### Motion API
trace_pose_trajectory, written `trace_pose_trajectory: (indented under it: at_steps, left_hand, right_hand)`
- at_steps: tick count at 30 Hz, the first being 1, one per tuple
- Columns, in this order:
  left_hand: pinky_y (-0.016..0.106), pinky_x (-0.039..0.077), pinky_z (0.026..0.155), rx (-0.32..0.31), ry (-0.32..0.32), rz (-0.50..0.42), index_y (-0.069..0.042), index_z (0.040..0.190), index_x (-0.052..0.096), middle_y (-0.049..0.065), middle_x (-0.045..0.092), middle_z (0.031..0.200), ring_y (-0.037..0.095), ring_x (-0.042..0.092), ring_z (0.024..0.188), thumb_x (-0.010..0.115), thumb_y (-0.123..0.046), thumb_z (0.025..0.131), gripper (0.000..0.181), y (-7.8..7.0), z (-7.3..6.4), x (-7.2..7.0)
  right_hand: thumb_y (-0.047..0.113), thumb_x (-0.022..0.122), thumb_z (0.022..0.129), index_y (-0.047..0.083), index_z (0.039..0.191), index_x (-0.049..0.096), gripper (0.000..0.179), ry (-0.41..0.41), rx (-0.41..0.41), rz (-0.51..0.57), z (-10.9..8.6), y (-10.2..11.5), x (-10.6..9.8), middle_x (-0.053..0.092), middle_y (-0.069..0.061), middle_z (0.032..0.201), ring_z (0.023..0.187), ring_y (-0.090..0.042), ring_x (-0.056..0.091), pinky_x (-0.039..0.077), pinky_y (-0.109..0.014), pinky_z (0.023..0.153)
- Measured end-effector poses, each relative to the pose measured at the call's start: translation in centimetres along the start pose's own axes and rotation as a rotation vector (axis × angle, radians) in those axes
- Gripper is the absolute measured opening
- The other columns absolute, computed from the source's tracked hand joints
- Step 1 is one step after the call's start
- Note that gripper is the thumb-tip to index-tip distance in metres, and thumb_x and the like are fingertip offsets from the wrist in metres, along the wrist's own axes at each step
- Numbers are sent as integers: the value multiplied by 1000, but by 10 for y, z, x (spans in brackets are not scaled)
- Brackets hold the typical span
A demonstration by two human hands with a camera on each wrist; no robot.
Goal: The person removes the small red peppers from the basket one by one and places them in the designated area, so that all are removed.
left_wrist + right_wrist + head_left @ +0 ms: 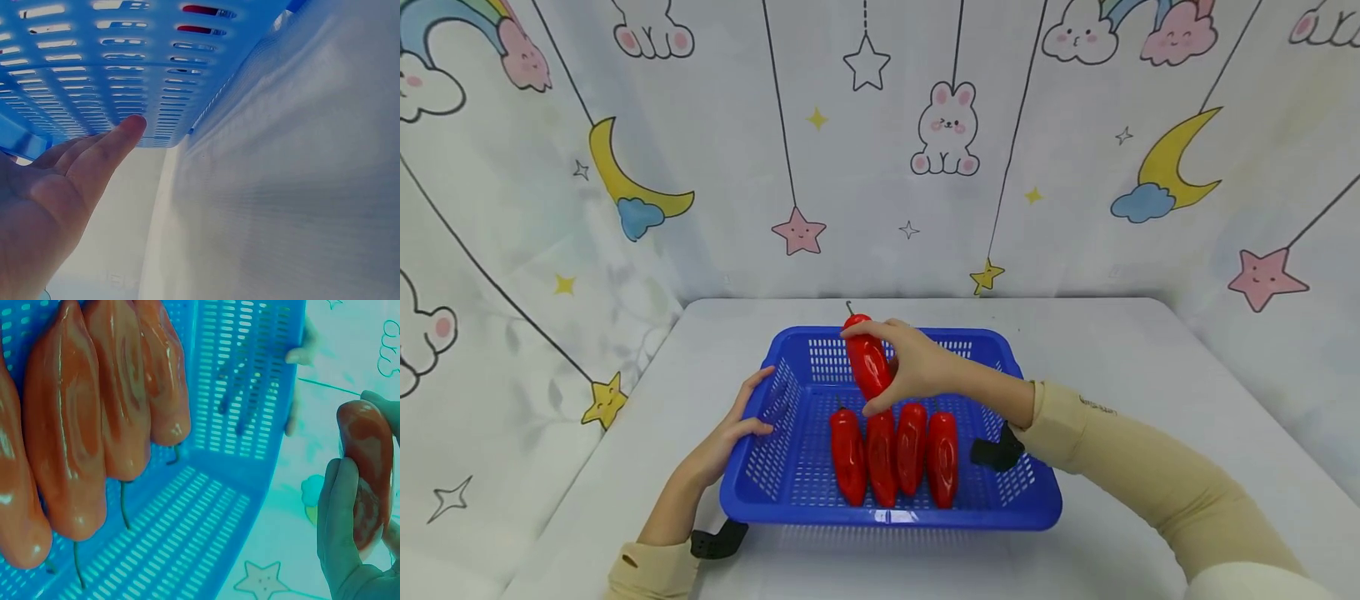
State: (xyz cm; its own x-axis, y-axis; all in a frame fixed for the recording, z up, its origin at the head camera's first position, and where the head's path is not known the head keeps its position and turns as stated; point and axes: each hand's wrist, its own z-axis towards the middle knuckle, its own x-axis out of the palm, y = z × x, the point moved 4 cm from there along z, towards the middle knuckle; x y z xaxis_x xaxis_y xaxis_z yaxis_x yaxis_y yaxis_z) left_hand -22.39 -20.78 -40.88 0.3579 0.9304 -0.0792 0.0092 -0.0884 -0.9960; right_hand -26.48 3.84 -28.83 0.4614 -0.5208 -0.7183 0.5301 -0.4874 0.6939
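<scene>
A blue perforated plastic basket [891, 518] stands on the white table. Several red chili peppers [848, 457] lie side by side in it, near its front wall. My right hand [925, 362] grips another red pepper [867, 358] between thumb and fingers, above the basket, its green stem pointing up and away. In the right wrist view that held pepper [369, 469] shows at the right, apart from the ones in the basket. At the basket's left side, my left hand [722, 437] rests on the rim; the left wrist view shows its straight fingers [103, 156] against the slotted outer wall.
The white table [1097, 358] extends around the basket. Behind it hangs a patterned curtain [880, 167] with moons, stars and rabbits. Black straps with cameras sit at both wrists, the right one [997, 450] over the basket's right part.
</scene>
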Motion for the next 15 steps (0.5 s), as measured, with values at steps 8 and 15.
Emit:
trace_pose_trajectory:
  at_steps: [8, 15]
  left_hand:
    - [50, 47, 77, 4, 5, -2, -35, 144, 6, 16, 3, 147, 51, 30, 120, 44, -13, 83, 75, 1, 1, 0]
    - [50, 47, 78, 5, 5, 1, -33, 144, 6, 16, 2, 147, 51, 28, 121, 44, -12, 82, 76, 1, 1, 1]
  right_hand:
    - [14, 83, 62, 18, 134, 39, 85, -26, -43, 44, -9, -6, -15, 44, -9, 124, 103, -24, 52, 52, -28, 68]
    - [12, 83, 63, 17, 135, 38, 86, -29, -73, 93, -17, -11, -23, 41, -9, 130, 111, -26, 47, 52, -32, 71]
